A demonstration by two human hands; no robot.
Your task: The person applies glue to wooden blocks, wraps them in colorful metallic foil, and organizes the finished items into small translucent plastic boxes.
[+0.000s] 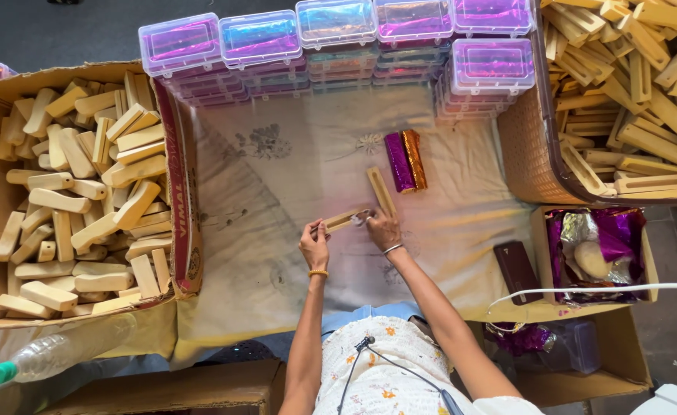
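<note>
My left hand (313, 243) and my right hand (383, 230) both hold a small wooden tray piece (344, 220) over a pale cloth (277, 253), one hand at each end. My right fingers pinch something small and shiny at its right end. A second wooden piece (380, 190) lies just beyond, angled on the cloth. Two foil-wrapped bars, one purple (398, 161) and one orange-gold (414, 158), lie side by side farther back.
A cardboard box (181, 184) of wooden blocks sits at left. A brown basket (527, 146) of wooden trays is at right. Stacked clear plastic cases (338, 38) line the back. A box of purple foil (596, 246), a dark wallet (517, 270) and a plastic bottle (54, 355) are nearby.
</note>
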